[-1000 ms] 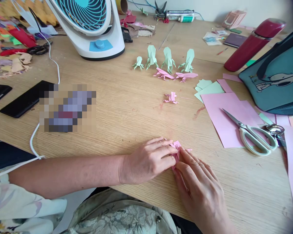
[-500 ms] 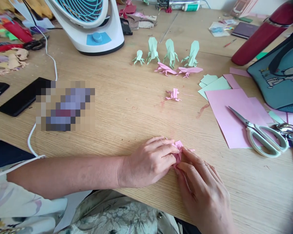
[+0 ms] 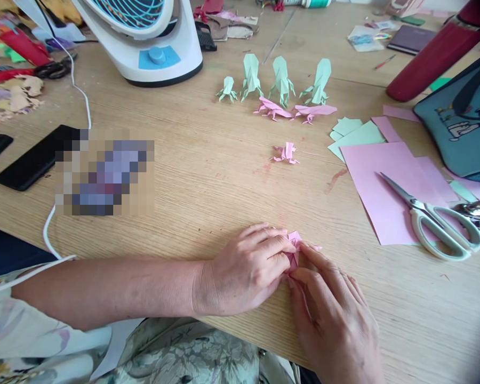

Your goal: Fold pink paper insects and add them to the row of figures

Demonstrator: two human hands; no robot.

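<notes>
Between my two hands a small folded piece of pink origami paper [image 3: 294,257] lies on the table near its front edge. From the left, my left hand [image 3: 254,266] presses its fingers on the paper's left side. My right hand [image 3: 336,304] grips the right and lower edge with thumb and fingers. The fingertips cover much of the folds. Beyond the hands stands a small pink paper frog-like figure [image 3: 287,152]. Farther back are two long pink paper insects [image 3: 314,111] and several pale green paper figures [image 3: 280,77] in a row.
White-handled scissors [image 3: 440,226] lie on pink paper sheets [image 3: 374,181] at the right, beside green paper pieces [image 3: 360,136]. A red bottle [image 3: 436,58] and blue bag [image 3: 464,122] stand behind. A white fan [image 3: 164,58], black case [image 3: 32,160] and white cable [image 3: 84,96] are on the left.
The view has shifted slightly, so the scissors and bag appear farther right. Both hands keep almost the same hold on the pink paper.
</notes>
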